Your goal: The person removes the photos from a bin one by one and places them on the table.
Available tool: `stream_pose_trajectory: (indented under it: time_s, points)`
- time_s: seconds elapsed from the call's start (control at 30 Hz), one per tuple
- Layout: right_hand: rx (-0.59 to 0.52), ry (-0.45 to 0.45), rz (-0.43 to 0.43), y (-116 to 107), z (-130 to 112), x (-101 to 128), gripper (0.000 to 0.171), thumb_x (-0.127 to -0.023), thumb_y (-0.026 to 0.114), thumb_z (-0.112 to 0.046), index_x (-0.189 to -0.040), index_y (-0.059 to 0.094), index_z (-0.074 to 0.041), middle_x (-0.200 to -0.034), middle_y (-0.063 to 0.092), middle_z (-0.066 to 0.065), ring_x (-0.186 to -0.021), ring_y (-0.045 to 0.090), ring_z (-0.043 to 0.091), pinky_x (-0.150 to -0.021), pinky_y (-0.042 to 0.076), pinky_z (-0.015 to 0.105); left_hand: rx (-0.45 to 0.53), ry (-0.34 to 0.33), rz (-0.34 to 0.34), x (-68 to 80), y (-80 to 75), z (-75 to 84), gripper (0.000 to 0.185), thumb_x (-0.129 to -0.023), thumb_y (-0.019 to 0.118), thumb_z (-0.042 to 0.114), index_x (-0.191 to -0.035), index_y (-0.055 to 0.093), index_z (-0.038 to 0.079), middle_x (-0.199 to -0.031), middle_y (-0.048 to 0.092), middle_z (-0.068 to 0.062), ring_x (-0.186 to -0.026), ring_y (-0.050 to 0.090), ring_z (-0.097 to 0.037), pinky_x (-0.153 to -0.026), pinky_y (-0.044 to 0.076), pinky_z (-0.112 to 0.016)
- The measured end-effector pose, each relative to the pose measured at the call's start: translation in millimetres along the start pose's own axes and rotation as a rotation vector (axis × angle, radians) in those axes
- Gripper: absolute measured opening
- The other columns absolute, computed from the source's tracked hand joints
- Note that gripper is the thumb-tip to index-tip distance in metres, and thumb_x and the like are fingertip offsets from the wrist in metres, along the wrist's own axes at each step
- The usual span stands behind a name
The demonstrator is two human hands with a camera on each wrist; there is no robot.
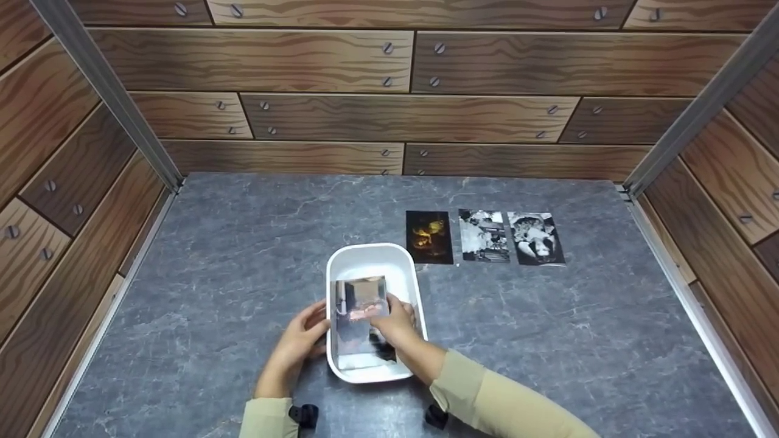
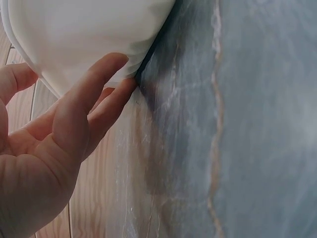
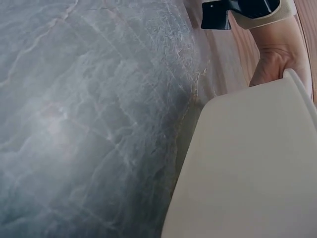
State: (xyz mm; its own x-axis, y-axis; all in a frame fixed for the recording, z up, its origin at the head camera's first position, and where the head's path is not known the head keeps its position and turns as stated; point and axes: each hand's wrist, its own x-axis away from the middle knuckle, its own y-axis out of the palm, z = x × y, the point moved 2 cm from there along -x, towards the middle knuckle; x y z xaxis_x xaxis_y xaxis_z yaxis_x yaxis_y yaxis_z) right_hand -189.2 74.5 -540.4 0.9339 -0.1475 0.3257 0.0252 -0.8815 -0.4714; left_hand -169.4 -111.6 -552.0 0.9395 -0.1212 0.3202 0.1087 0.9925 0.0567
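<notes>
- A white oblong plastic tub (image 1: 372, 261) with rounded corners stands on the grey marbled tabletop (image 1: 213, 274), near its front edge and about the middle of its width.
- A glossy rectangular photo print (image 1: 358, 316) lies tilted inside the tub, its surface throwing back light so that its picture cannot be made out.
- The right hand (image 1: 395, 325) reaches into the tub from the near right side; its fingers rest on the print's right edge, but whether they pinch it or only touch it cannot be told.
- The left hand (image 1: 298, 347) lies against the tub's outer left wall, fingers straight and relaxed, the fingertips (image 2: 116, 62) touching the white wall in the left wrist view.
- Both forearms wear beige sleeves (image 1: 505, 404).
- Just beyond the tub to the right, three photo prints lie flat in a row: a dark one with an orange glow (image 1: 429, 237), then two black-and-white ones (image 1: 484, 235) (image 1: 535, 238).
- Wood-plank panels with screw heads (image 1: 365, 97) wall in the tabletop on three sides.
</notes>
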Motion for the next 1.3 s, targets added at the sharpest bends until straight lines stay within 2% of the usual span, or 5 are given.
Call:
stream_pose_trajectory:
  time_s: [0.2,0.33,0.53,0.8,1.3]
  points:
    - [-0.044,-0.117,-0.026,-4.4,3.6,5.4,0.083,-0.064,0.061,0.007,-0.144,0.042,-0.005,-0.135,0.044,0.029,-0.112,0.046,0.037,-0.075,0.046,0.034,-0.009,0.015,-0.015,-1.6,-0.6,-0.3,0.057,-0.096,0.053,0.009,-0.147,0.032,-0.005,-0.147,0.039,-0.03,-0.126,0.051,-0.035,-0.079,0.059,-0.037]
    - [-0.169,-0.144,-0.138,-5.9,6.5,8.2,0.089,-0.066,0.054,0.019,-0.149,0.033,-0.005,-0.13,0.047,0.032,-0.076,0.049,0.023,-0.052,0.039,0.02,-0.011,0.011,-0.008,-1.7,-0.4,-1.1,0.056,-0.095,0.053,0.007,-0.146,0.033,-0.005,-0.146,0.039,-0.03,-0.125,0.051,-0.036,-0.076,0.06,-0.037]
    - [-0.259,-0.197,-0.131,-12.1,3.2,8.0,0.082,-0.069,0.057,0.02,-0.145,0.039,-0.003,-0.094,0.051,0.013,-0.06,0.041,0.009,-0.054,0.043,0.017,-0.008,0.016,-0.02,-1.4,-0.8,-1.3,0.054,-0.096,0.051,0.006,-0.146,0.033,-0.006,-0.146,0.038,-0.031,-0.121,0.054,-0.033,-0.076,0.06,-0.038]
    - [-0.401,-0.203,-0.034,-46.3,-14.3,-2.4,0.06,-0.077,0.061,0.014,-0.135,0.049,0.003,-0.099,0.057,0.014,-0.078,0.054,0.012,-0.067,0.052,0.02,0.009,0.004,-0.024,-1.2,-0.1,-0.7,0.055,-0.097,0.05,0.005,-0.147,0.031,-0.006,-0.147,0.036,-0.031,-0.125,0.051,-0.038,-0.081,0.059,-0.043]
    - [-0.632,-0.148,0.297,-186.0,13.7,-72.1,0.049,-0.085,0.055,0.014,-0.133,0.048,0.006,-0.074,0.055,-0.012,-0.066,0.051,0.0,-0.06,0.046,0.014,-0.016,0.002,-0.017,-0.2,-0.9,-1.0,0.054,-0.098,0.049,0.008,-0.148,0.03,-0.004,-0.148,0.036,-0.03,-0.129,0.046,-0.039,-0.079,0.059,-0.04]
